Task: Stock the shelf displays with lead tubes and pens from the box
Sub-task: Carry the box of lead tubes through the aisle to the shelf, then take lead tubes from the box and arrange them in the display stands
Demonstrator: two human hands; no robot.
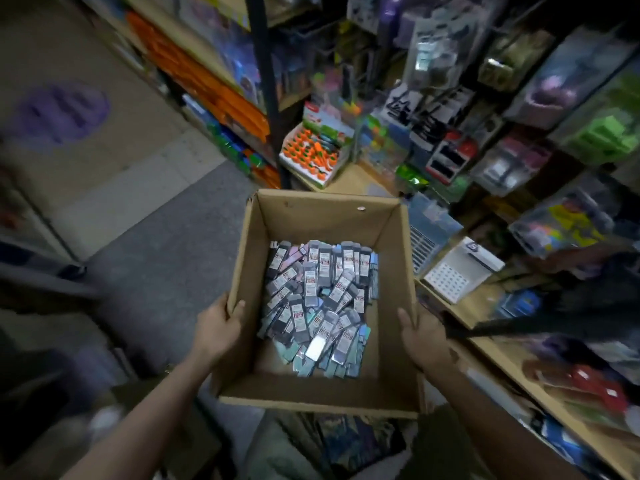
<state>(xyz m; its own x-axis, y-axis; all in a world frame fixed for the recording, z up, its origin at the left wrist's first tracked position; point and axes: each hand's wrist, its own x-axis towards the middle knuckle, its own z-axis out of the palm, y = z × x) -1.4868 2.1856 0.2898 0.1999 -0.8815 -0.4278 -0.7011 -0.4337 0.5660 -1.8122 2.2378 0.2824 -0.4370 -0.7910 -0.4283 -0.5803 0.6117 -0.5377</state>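
1. The box [322,393] sat at lower centre, the left hand [218,332] and right hand [420,341] gripping its opposite side walls.
2. The lead tubes [320,306] lay heaped inside, between both hands; the shelf [485,306] lay to the right, nearer the right hand.

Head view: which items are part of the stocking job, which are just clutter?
Job:
- cardboard box, gripped by left hand and right hand
- lead tubes inside it

Just around:
- orange-capped display
- white pegboard box
- hanging blister packs

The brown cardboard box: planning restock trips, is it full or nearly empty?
Partly filled: the brown cardboard box holds one loose layer of lead tube packs; walls mostly bare.
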